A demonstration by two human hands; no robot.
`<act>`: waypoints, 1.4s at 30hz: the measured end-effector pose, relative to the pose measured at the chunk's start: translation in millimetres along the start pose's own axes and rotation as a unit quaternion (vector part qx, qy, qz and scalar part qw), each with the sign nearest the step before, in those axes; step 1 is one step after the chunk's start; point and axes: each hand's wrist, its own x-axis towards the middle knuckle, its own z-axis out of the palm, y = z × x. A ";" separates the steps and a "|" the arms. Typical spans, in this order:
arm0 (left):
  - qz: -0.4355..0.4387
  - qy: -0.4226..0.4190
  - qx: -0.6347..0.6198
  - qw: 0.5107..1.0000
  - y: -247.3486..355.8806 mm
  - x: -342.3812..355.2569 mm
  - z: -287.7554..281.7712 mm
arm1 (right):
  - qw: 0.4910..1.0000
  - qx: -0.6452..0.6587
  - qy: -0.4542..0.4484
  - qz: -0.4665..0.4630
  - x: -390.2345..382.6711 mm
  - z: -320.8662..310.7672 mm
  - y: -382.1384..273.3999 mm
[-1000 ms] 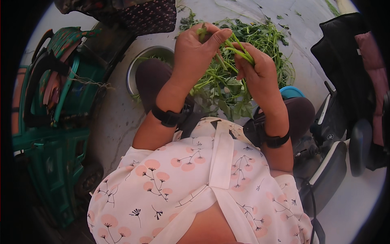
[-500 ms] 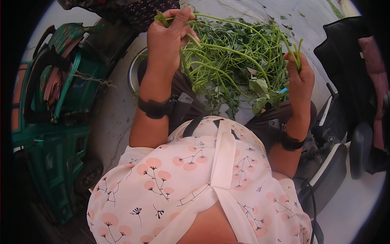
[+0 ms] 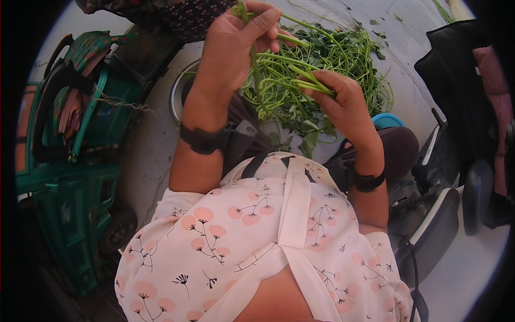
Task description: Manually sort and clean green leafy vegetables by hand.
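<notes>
Between my knees and beyond them lies a tangled heap of leafy green vines (image 3: pixel 348 59) on the grey floor. My left hand (image 3: pixel 233 45), raised at the upper left, is closed round a long green stem (image 3: pixel 253 67); pieces of it jut past the fingers and one length hangs down. Lower and to the right, my right hand (image 3: pixel 343 99) pinches several cut stem pieces (image 3: pixel 314 81), their ends pointing left toward the left hand. Parts of the heap are hidden behind both hands.
A blue round container (image 3: pixel 387 121) stands beside my right knee. By my left leg shows the metal rim of a bowl (image 3: pixel 174 96). At far left is a green vehicle (image 3: pixel 70 198); a black and pink padded garment (image 3: pixel 461 91) hangs at right.
My right hand has moved left and inward, near the left hand, still gripping stems. My left hand has shifted slightly right and up. The blue container has come into fuller view.
</notes>
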 end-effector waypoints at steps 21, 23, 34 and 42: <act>-0.035 -0.009 0.055 0.998 -9.8 -5.9 13.8 | 0.963 0.077 0.256 -0.020 13.4 30.0 -6.2; -0.031 -0.015 0.032 0.999 -12.4 -6.0 15.2 | 0.956 0.085 0.276 -0.050 14.0 29.8 -9.5; -0.050 0.001 0.087 0.995 -22.3 -6.4 22.0 | 0.928 0.305 0.088 0.196 8.3 7.2 -9.6; -0.058 -0.044 0.150 0.986 -25.4 -7.6 28.8 | 0.970 0.131 0.173 0.110 9.0 3.7 0.6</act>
